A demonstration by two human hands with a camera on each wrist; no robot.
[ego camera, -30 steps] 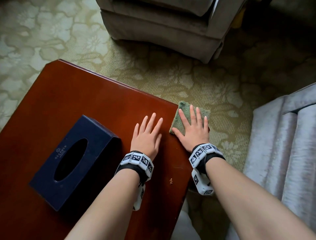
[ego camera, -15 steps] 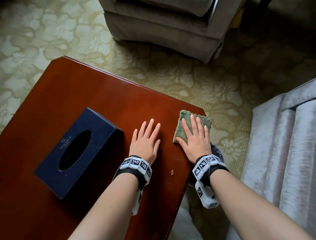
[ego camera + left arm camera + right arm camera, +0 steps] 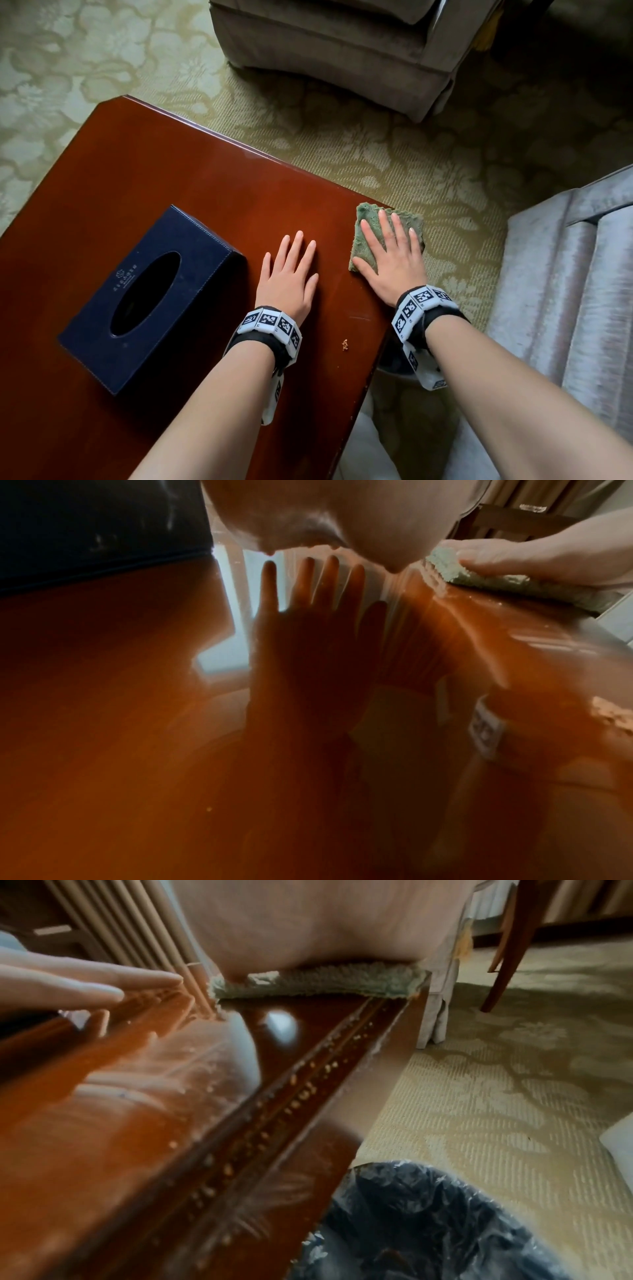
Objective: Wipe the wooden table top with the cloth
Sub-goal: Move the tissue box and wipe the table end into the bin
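- Fingers (image 3: 390, 229) of my right hand (image 3: 394, 263): straight, spread, lying flat on the green cloth (image 3: 366, 233), pressing it down. Nothing curled round it.
- Cloth sits at the far right corner of the wooden worktop (image 3: 205, 192); its right edge reaches the worktop's edge. Whether it overhangs, I cannot tell.
- Right wrist view: cloth (image 3: 318, 984) is squashed under my palm at the end of the worktop's edge strip (image 3: 301, 1074).
- My left hand (image 3: 287, 277): flat on bare wood, fingers straight and slightly fanned, holding nothing. It lies between the cloth and the tissue box, touching neither.
- Left wrist view: glossy worktop (image 3: 137, 723) mirrors my left palm; cloth (image 3: 496, 582) shows at upper right with my right hand (image 3: 534, 558) on top.
- Dark blue tissue box (image 3: 154, 298) stands on the worktop left of my left hand, oval slot up.
- Small crumb (image 3: 345, 344) lies on the wood near the right edge, between my two wrists.
- Specks of debris line the groove of the edge strip in the right wrist view.
- Bin with a plastic liner (image 3: 428, 1223) stands on the carpet just beside the worktop, below my right wrist.
- Patterned carpet (image 3: 376, 154), a grey armchair (image 3: 342, 51) beyond it, a pale sofa (image 3: 575, 291) to the right.
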